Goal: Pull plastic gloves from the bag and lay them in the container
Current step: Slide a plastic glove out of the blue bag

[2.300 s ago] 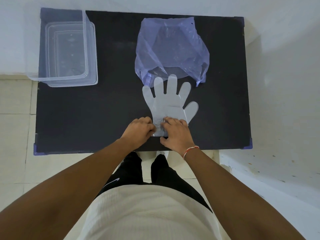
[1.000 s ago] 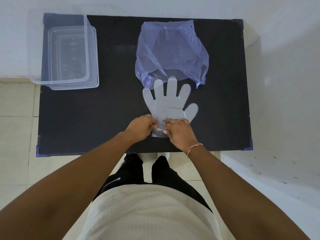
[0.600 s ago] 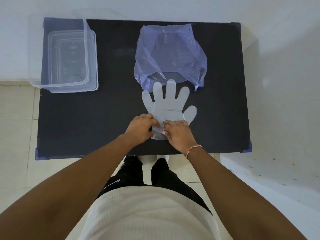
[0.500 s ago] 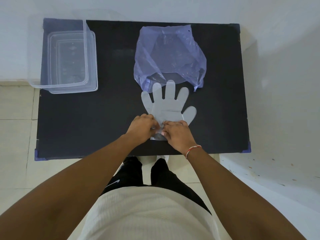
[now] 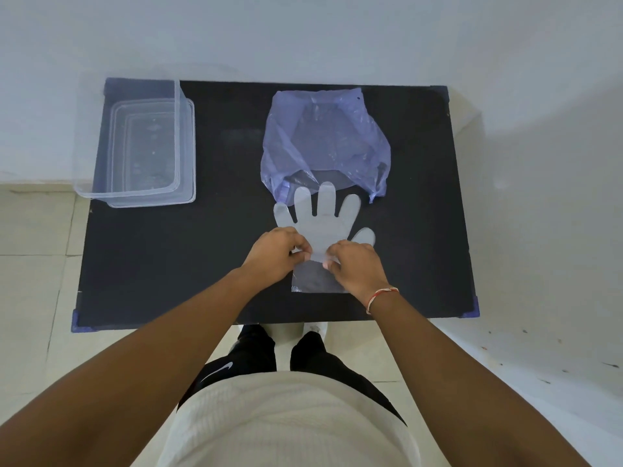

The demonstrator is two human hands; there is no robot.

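A clear plastic glove (image 5: 323, 224) lies flat on the black table (image 5: 188, 251), fingers pointing away from me and reaching the mouth of a crumpled purple bag (image 5: 325, 139). My left hand (image 5: 274, 256) and my right hand (image 5: 357, 266) pinch the glove near its wrist, thumbs and forefingers closed on the film. The cuff part (image 5: 313, 279) shows between and below my hands. An empty clear plastic container (image 5: 183, 146) stands at the table's far left corner.
A white wall runs behind the table and along its right side. Tiled floor shows to the left and below. My legs and shoes stand at the table's near edge. Purple corner caps (image 5: 472, 310) mark the front corners.
The view has shifted so the table sits lower in frame. My hands stay pinched on the glove's wrist and more of the cuff now shows below them.
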